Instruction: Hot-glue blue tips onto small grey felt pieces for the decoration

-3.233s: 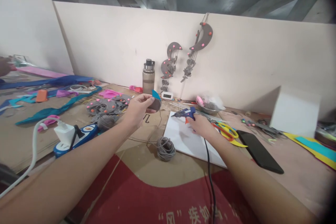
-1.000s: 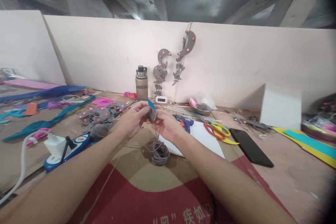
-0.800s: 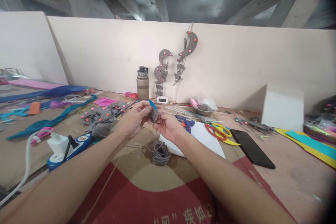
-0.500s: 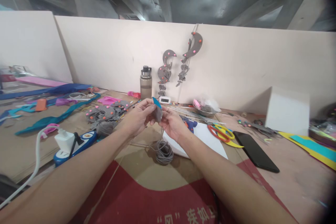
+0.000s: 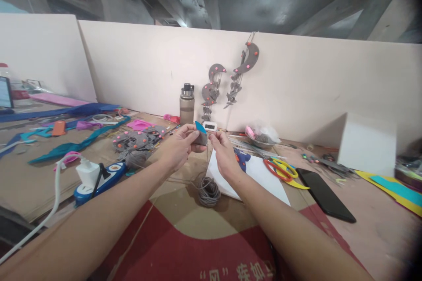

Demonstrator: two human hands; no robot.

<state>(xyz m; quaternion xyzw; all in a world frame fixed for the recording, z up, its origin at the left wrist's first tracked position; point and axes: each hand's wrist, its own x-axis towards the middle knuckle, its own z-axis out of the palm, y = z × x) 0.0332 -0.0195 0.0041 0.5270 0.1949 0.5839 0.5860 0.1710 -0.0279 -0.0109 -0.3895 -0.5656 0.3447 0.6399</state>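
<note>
The left hand (image 5: 178,151) holds a small grey felt piece with a blue tip (image 5: 200,134) above the middle of the bench (image 5: 372,224), its fingers pinched on the piece's left edge. The right hand (image 5: 225,154) is just to the right of it, with thumb and forefinger narrowed on a thin grey cord (image 5: 207,158) that hangs to a coil of grey cord (image 5: 208,190) lying on the cardboard below. Behind the right hand a blue glue gun (image 5: 243,159) rests on a white sheet (image 5: 260,180). Further right lie red and yellow scissors (image 5: 280,169) and a black phone (image 5: 325,194). A water bottle (image 5: 186,104) stands at the far wall.
</note>
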